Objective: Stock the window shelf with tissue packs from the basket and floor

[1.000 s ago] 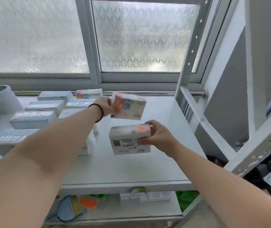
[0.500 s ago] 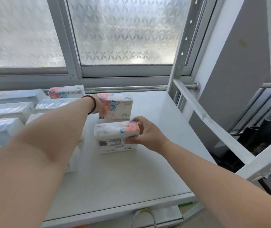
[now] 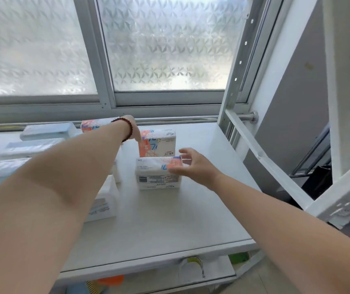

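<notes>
Far left, the blue-and-white packs lie in rows along the shelf, and one white pack sits half under my left forearm, so a careless swing of that arm could knock it out of line. My left hand points down at the left end of the rear orange-patterned pack, fingers against it as far as I can see; whether they're curled or straight I can't tell, the wrist hides them. That pack stands on its long edge, so a nudge could tip it back toward the window rail. Just in front, touching or nearly so, sits the nearer pack, also on the shelf. My right hand is open beside its right end, fingers spread, thumb resting on its face. If I brush it now, it may skew or topple forward.
</notes>
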